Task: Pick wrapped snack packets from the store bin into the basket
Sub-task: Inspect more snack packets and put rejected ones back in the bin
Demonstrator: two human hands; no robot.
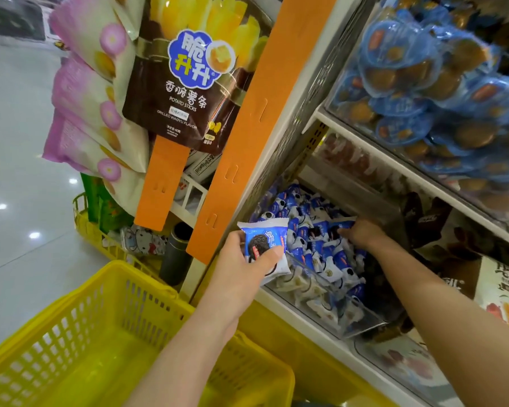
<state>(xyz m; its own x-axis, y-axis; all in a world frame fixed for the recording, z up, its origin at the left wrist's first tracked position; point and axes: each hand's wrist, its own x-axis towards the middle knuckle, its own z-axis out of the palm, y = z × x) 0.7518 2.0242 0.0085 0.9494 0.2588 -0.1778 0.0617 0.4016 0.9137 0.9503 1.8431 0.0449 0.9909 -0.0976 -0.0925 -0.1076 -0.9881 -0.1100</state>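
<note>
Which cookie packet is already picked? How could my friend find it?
Find the big yellow basket at the bottom left. Above it, beside the clear bin of blue-and-white packets, the left hand grips one cookie packet. Only this one is lifted clear of the pile.

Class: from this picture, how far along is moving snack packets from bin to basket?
Done: nothing visible; the part of the basket in view holds no packets. In hand: the left hand grips one blue packet; the right hand reaches into the well-stocked bin. Left: dropping it in, picking more.
</note>
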